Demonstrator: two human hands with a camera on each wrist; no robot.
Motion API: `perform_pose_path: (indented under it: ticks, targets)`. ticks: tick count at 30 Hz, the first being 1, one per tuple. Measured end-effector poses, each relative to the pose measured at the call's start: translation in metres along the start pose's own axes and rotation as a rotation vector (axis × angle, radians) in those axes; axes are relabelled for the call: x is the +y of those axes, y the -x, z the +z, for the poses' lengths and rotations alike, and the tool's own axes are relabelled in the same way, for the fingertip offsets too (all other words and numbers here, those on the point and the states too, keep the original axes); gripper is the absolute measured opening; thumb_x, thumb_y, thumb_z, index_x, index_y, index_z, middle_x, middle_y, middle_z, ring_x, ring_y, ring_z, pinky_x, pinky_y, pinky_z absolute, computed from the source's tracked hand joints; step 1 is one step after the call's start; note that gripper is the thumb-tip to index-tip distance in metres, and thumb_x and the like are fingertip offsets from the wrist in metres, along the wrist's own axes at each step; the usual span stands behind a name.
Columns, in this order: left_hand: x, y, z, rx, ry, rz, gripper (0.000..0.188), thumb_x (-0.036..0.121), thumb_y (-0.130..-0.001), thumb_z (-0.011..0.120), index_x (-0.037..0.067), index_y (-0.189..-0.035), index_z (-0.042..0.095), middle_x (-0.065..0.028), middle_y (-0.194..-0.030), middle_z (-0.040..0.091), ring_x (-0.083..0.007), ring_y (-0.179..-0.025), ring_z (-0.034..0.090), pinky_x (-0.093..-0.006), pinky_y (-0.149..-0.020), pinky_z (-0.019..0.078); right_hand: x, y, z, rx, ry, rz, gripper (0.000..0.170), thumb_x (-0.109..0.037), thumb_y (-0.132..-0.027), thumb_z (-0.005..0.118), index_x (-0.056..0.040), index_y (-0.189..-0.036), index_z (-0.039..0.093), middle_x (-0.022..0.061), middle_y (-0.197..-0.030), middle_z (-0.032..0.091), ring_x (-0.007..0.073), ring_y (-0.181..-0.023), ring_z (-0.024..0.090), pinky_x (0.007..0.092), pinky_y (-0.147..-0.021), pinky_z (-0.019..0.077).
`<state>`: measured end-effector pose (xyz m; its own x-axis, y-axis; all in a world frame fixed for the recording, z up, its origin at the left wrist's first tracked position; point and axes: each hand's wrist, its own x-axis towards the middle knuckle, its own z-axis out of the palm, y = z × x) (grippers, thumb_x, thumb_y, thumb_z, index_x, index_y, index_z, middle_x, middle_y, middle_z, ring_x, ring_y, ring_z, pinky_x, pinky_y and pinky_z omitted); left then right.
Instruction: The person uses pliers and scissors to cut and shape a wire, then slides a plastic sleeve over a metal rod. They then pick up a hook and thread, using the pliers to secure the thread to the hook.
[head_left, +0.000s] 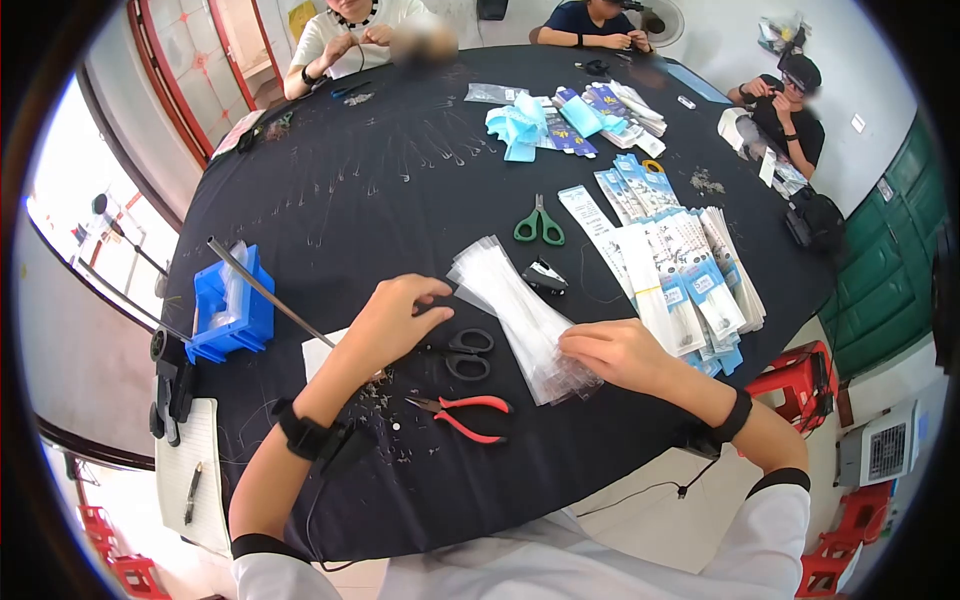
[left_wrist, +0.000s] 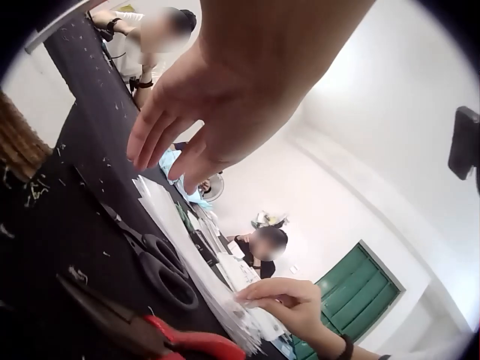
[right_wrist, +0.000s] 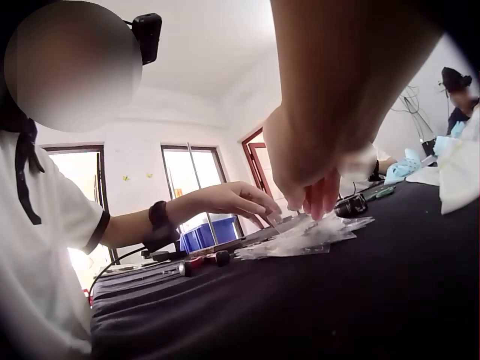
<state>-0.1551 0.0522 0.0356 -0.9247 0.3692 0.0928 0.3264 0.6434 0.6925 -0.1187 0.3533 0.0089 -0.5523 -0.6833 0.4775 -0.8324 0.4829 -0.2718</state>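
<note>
A fanned stack of clear plastic bags (head_left: 515,315) lies on the black tablecloth in front of the person. At its near right edge the right hand (head_left: 620,355) pinches the bags between thumb and fingertips, seen also in the left wrist view. To the left of the stack the left hand (head_left: 395,315) hovers with loosely bent fingers and nothing in them. Below and beside that hand lie black scissors (head_left: 468,355) and red-handled pliers (head_left: 460,418). A small black stapler (head_left: 543,276) sits just past the stack, with green scissors (head_left: 540,225) beyond it.
Printed packets (head_left: 690,270) are piled at the right. A blue bin (head_left: 232,308) and a metal rod (head_left: 268,292) stand left, above a notebook (head_left: 200,470) with a pen. Small metal bits (head_left: 380,400) lie scattered near the pliers. Several people sit around the table's far side.
</note>
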Motion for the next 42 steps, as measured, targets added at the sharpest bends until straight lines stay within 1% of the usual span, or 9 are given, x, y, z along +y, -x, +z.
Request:
perform_pose_path:
  ticks: [13, 15, 18, 20, 23, 29, 35, 39, 42]
  targets:
    - [0.020, 0.093, -0.023, -0.023, 0.034, -0.014, 0.017, 0.004, -0.080, 0.063, -0.002, -0.096, 0.066, -0.0140, -0.091, 0.068, -0.0247, -0.081, 0.066, -0.0307, -0.074, 0.0515, -0.043, -0.045, -0.025, -0.030, 0.237, -0.103, 0.034, -0.004, -0.066, 0.070, -0.0110, -0.099, 0.065, 0.0112, -0.096, 0.062, 0.0276, -0.080, 0.063, 0.0299, -0.064, 0.0510]
    - [0.017, 0.103, -0.028, 0.024, 0.001, -0.034, 0.016, 0.003, -0.080, 0.063, -0.002, -0.095, 0.066, -0.0140, -0.090, 0.068, -0.0244, -0.081, 0.067, -0.0308, -0.074, 0.0516, -0.055, -0.070, -0.033, 0.090, 0.185, -0.203, 0.036, -0.003, -0.064, 0.072, -0.0087, -0.099, 0.065, 0.0118, -0.095, 0.063, 0.0259, -0.079, 0.064, 0.0284, -0.063, 0.0509]
    - [0.004, 0.117, -0.025, 0.110, -0.010, -0.020, 0.013, 0.006, -0.080, 0.065, 0.000, -0.091, 0.066, -0.0135, -0.086, 0.067, -0.0268, -0.077, 0.065, -0.0323, -0.067, 0.0510, -0.091, -0.093, -0.036, 0.202, -0.120, 0.075, 0.036, -0.006, -0.060, 0.077, -0.0027, -0.094, 0.065, 0.0133, -0.092, 0.065, 0.0224, -0.076, 0.065, 0.0262, -0.061, 0.0510]
    - [0.004, 0.124, -0.027, 0.122, 0.004, -0.061, 0.013, 0.004, -0.080, 0.065, 0.000, -0.092, 0.066, -0.0133, -0.085, 0.066, -0.0269, -0.076, 0.065, -0.0321, -0.067, 0.0509, -0.114, -0.105, -0.034, 0.292, -0.211, 0.040, 0.043, -0.017, -0.057, 0.084, -0.0007, -0.091, 0.065, 0.0089, -0.080, 0.068, 0.0218, -0.063, 0.065, 0.0266, -0.058, 0.0510]
    - [-0.004, 0.132, -0.030, 0.107, -0.035, -0.154, 0.014, 0.002, -0.079, 0.065, 0.000, -0.093, 0.066, -0.0137, -0.085, 0.067, -0.0257, -0.076, 0.065, -0.0303, -0.069, 0.0502, -0.138, -0.108, -0.026, 0.360, -0.319, 0.099, 0.039, -0.029, -0.059, 0.082, -0.0061, -0.086, 0.067, 0.0037, -0.073, 0.067, 0.0199, -0.057, 0.063, 0.0261, -0.050, 0.0477]
    - [-0.017, 0.133, -0.032, 0.222, 0.013, -0.153, 0.015, 0.001, -0.080, 0.063, -0.001, -0.095, 0.067, -0.0132, -0.085, 0.068, -0.0227, -0.076, 0.066, -0.0283, -0.070, 0.0500, -0.138, -0.108, -0.064, -0.025, -0.220, 0.094, 0.039, -0.042, -0.068, 0.075, -0.0085, -0.085, 0.067, 0.0019, -0.071, 0.064, 0.0203, -0.059, 0.062, 0.0294, -0.052, 0.0528]
    - [-0.032, 0.135, -0.045, 0.311, 0.142, -0.230, 0.015, 0.000, -0.082, 0.060, -0.003, -0.096, 0.066, -0.0127, -0.080, 0.068, -0.0165, -0.072, 0.067, -0.0256, -0.067, 0.0505, -0.179, -0.110, -0.104, -0.101, -0.374, 0.263, 0.078, -0.067, -0.072, 0.043, 0.0010, -0.111, 0.049, 0.0110, -0.064, 0.050, 0.0272, -0.071, 0.051, 0.0444, -0.080, 0.0442]
    - [-0.055, 0.137, -0.054, 0.408, 0.229, -0.274, 0.014, -0.001, -0.083, 0.057, -0.003, -0.095, 0.064, -0.0103, -0.075, 0.066, -0.0132, -0.068, 0.066, -0.0232, -0.064, 0.0499, -0.138, -0.090, -0.062, 0.151, -0.202, -0.313, 0.050, -0.041, -0.078, 0.062, -0.0069, -0.111, 0.047, 0.0172, -0.098, 0.056, 0.0290, -0.079, 0.056, 0.0374, -0.072, 0.0468]
    - [-0.074, 0.139, -0.054, 0.488, 0.244, -0.241, 0.018, -0.002, -0.082, 0.059, -0.002, -0.099, 0.063, -0.0089, -0.075, 0.065, -0.0131, -0.066, 0.064, -0.0235, -0.061, 0.0499, -0.103, -0.113, -0.037, 0.022, 0.096, -0.574, 0.044, -0.035, -0.075, 0.069, -0.0090, -0.108, 0.056, 0.0078, -0.089, 0.059, 0.0219, -0.065, 0.058, 0.0320, -0.058, 0.0487]
